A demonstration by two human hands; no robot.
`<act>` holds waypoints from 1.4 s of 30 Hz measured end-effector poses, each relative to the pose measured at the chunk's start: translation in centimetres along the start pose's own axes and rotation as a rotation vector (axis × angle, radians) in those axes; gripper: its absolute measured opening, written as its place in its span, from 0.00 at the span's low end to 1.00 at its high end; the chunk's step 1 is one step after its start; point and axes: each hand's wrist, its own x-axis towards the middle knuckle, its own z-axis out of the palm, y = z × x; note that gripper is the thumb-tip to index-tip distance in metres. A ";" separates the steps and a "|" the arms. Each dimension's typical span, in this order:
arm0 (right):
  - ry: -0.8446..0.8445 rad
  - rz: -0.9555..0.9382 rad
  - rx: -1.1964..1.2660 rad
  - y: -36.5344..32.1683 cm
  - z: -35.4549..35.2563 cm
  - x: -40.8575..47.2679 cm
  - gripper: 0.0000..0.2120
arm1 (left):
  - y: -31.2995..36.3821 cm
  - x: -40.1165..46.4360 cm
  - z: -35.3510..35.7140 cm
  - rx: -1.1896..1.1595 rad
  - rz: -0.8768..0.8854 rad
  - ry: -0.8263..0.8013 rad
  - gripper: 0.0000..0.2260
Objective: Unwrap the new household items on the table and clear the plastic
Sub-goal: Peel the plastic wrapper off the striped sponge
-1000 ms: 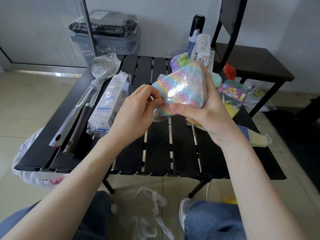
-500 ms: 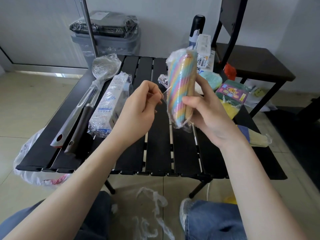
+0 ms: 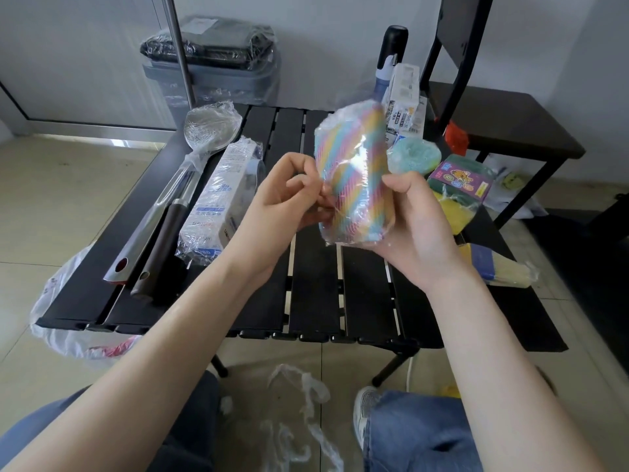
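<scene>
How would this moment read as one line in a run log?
step: unwrapping | right hand: holds rainbow pack | left hand: pinches its plastic | pack: wrapped, above table

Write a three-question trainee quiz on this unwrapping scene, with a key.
1. True or false: the rainbow-striped pack lies flat on the black slatted table.
2. Which hand pinches the film at the pack's edge? A) left hand B) right hand
3. Fill in: the wrapped metal ladle lies on the table's ____ side, as the person sees it.

Key:
1. False; it is held up above the table, gripped by the right hand.
2. A.
3. Left, beside the wrapped white box.
</scene>
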 end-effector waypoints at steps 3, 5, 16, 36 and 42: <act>-0.029 -0.046 -0.192 -0.1 0.1 0.0 0.14 | 0.4 -0.1 0.5 0.131 0.012 -0.002 0.13; -0.009 -0.060 -0.274 0.0 0.2 0.1 0.12 | 0.6 -0.2 1.1 0.182 0.006 0.077 0.14; 0.043 -0.019 -0.321 0.5 0.5 0.4 0.27 | -0.9 0.2 0.0 0.866 0.343 0.480 0.16; 0.209 0.016 -0.373 0.0 -0.5 0.0 0.25 | 0.6 0.9 -0.2 0.266 -0.015 0.396 0.03; 0.345 -0.192 -0.518 0.4 0.9 0.1 0.29 | 0.6 0.5 0.8 0.611 0.213 0.292 0.05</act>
